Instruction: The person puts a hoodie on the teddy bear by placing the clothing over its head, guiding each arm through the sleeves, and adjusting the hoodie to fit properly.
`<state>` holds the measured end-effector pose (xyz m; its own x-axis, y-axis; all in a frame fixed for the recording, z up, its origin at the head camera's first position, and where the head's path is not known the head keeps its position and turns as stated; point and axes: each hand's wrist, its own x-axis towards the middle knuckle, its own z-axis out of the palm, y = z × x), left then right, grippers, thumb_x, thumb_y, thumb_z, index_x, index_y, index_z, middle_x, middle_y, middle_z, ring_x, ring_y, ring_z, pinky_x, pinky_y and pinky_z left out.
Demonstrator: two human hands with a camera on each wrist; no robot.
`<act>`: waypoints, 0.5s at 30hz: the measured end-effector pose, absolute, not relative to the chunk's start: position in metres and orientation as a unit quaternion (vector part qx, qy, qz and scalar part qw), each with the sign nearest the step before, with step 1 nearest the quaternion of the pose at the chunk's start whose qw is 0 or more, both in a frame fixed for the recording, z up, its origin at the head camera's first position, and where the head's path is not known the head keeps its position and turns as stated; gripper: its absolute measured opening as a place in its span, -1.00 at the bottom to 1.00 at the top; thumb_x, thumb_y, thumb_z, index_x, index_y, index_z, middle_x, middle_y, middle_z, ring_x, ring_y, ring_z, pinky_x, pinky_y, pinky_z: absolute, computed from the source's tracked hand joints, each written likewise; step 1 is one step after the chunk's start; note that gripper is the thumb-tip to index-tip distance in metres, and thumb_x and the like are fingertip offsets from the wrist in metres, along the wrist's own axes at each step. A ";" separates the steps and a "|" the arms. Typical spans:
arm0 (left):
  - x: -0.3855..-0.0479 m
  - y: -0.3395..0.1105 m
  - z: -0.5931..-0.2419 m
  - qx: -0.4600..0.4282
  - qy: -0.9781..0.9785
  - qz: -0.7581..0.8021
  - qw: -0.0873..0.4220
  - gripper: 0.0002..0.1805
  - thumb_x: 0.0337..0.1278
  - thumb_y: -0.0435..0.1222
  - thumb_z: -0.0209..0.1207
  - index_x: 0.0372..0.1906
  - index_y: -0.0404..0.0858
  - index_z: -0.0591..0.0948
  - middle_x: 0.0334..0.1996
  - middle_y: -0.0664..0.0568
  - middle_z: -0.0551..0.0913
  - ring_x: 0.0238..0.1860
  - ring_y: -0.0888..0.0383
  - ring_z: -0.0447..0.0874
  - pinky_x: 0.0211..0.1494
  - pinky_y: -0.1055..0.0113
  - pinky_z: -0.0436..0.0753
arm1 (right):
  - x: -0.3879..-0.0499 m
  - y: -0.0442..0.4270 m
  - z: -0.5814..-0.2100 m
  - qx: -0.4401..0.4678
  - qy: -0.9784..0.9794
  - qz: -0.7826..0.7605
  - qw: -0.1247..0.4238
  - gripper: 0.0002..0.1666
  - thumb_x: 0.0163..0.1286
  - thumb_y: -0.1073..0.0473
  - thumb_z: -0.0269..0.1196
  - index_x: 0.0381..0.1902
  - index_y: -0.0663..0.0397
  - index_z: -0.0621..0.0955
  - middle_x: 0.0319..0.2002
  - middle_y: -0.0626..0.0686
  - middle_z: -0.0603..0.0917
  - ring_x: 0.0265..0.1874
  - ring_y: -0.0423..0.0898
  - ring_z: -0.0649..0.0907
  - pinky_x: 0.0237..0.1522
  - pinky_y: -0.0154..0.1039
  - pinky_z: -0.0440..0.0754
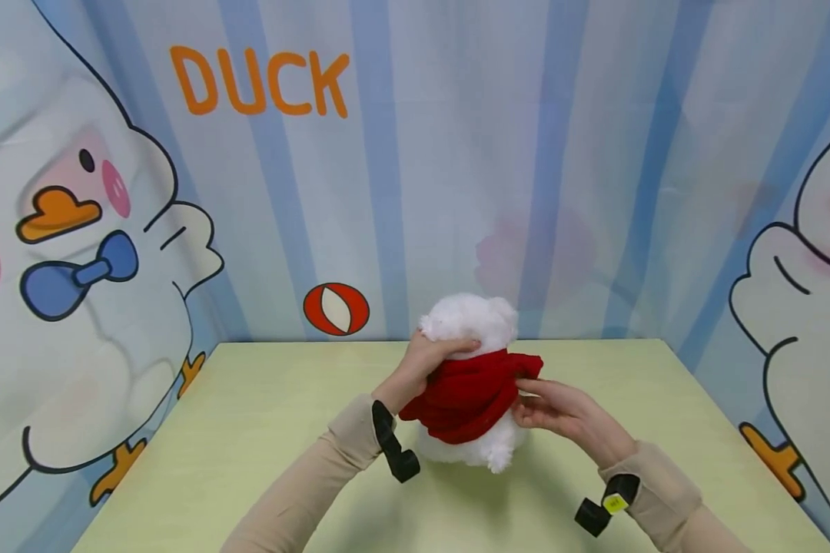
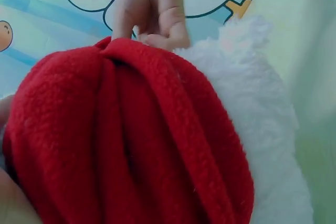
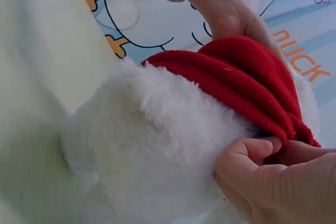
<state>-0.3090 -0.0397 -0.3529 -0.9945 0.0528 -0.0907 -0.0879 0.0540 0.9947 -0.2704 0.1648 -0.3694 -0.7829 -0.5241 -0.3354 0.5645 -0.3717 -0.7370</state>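
A white fluffy plush toy [image 1: 466,316] sits on the table with a red cloth [image 1: 472,395] wrapped around its middle, below the head. The left hand [image 1: 425,367] grips the toy's left side at the neck, thumb across the back of the head. At the cloth's right side, the right hand [image 1: 560,411] pinches its edge; the right wrist view shows thumb and fingers of this hand [image 3: 278,174] on the red cloth [image 3: 247,72]. White fur [image 2: 262,103] shows beside the cloth [image 2: 142,145] in the left wrist view.
The pale yellow-green table [image 1: 263,438] reaches back to a blue striped curtain [image 1: 443,153] printed with white ducks and the word DUCK. Each wrist wears a black strap with a small block, the left one [image 1: 390,442] close to the toy.
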 end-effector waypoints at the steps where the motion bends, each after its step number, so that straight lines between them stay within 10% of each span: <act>1: -0.309 -0.039 -0.353 -0.018 0.720 0.692 0.047 -0.33 -0.40 -0.17 0.42 -0.02 -0.12 0.38 -0.06 0.03 0.50 -0.05 0.07 0.45 0.02 0.19 0.46 | -0.271 0.166 -0.370 0.025 0.451 -0.826 0.338 -0.94 0.37 0.20 -0.03 -0.26 0.07 0.34 -0.36 0.00 0.48 -0.45 -0.20 0.41 -0.31 -0.39 0.40; 11: -0.313 -0.044 -0.356 -0.012 0.706 0.707 0.045 -0.42 -0.37 -0.32 0.36 -0.05 -0.17 0.42 -0.09 0.00 0.52 -0.09 0.06 0.47 -0.08 0.20 0.50 | -0.283 0.170 -0.390 -0.061 0.705 -0.691 0.150 -0.71 0.30 0.31 -0.10 -0.58 -0.06 0.42 -0.63 -0.16 0.46 -0.55 -0.23 0.44 -0.35 -0.31 0.43; 15: -0.316 -0.050 -0.359 0.014 0.697 0.713 0.078 -0.47 -0.30 -0.34 0.32 -0.07 -0.19 0.42 -0.13 0.00 0.52 -0.14 0.08 0.48 -0.18 0.27 0.52 | -0.287 0.169 -0.397 -0.060 0.657 -0.730 0.178 -0.56 0.36 0.27 -0.20 -0.71 -0.12 0.37 -0.71 -0.17 0.45 -0.62 -0.26 0.44 -0.41 -0.38 0.42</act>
